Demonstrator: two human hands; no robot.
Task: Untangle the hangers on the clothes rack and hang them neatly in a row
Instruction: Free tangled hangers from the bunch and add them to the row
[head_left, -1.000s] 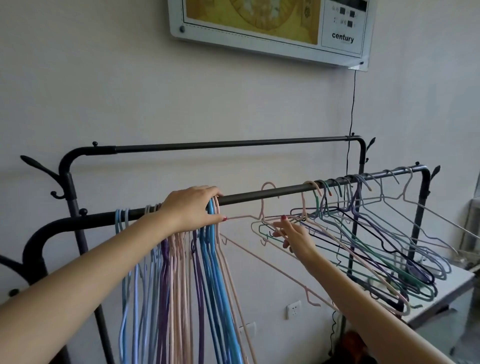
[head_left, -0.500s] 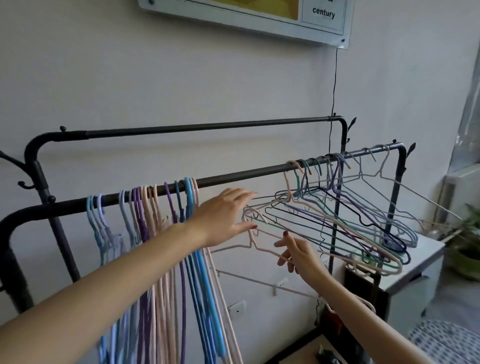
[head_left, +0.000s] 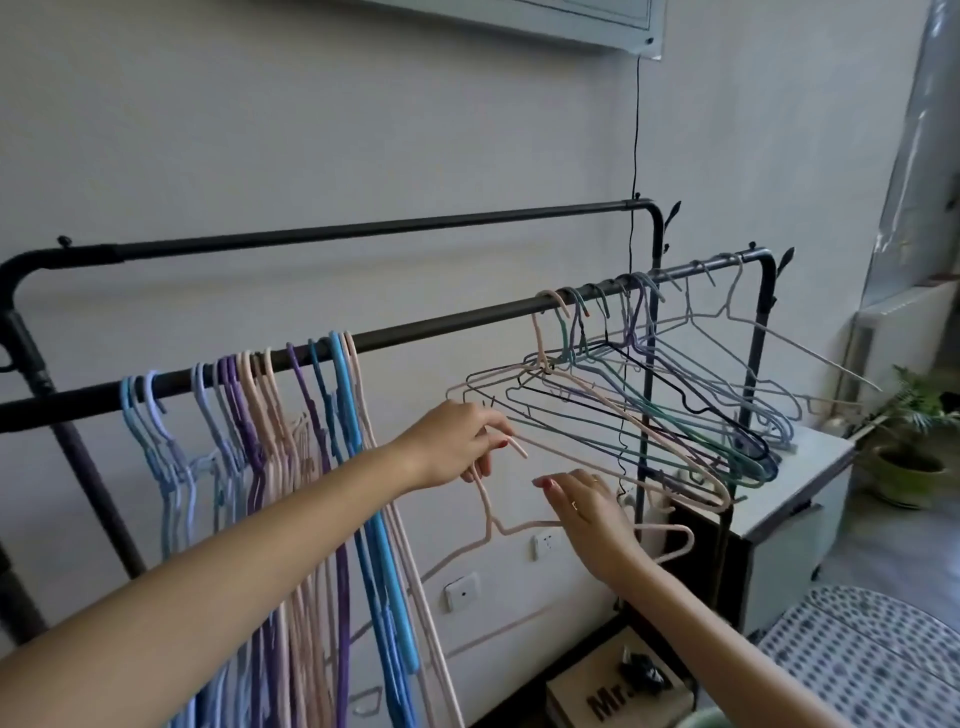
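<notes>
Clothes rack (head_left: 447, 325): black tubular frame with two horizontal rails, a higher one at the back and a lower one in front. The front rail carries all the hung hangers, running from lower left up to the right in the head view.

Sorted hangers (head_left: 291, 447): blue, purple and pink, hooked close together on the left part of the front rail. They hang straight down, long bars edge-on to the camera, presumably because they are already in their row.

Tangled hangers (head_left: 649, 415): green, grey, dark and pink, bunched at the right end of the front rail. Their frames are splayed and interlocked, long axes slanting down to the right; these look not yet sorted.

Loose pink hanger (head_left: 491, 525): off the rail, between the two groups. Its hook end is uppermost; its long bar lies roughly level, left to right, below the hands.

Left hand (head_left: 457, 444): grip closed around the loose pink hanger's hook and neck, likely to carry it toward the row.

Right hand (head_left: 587, 506): fingers extended, grip wide, lying across the loose pink hanger's bar; contact cannot be told. Probably steadying it clear of the tangle.
</notes>
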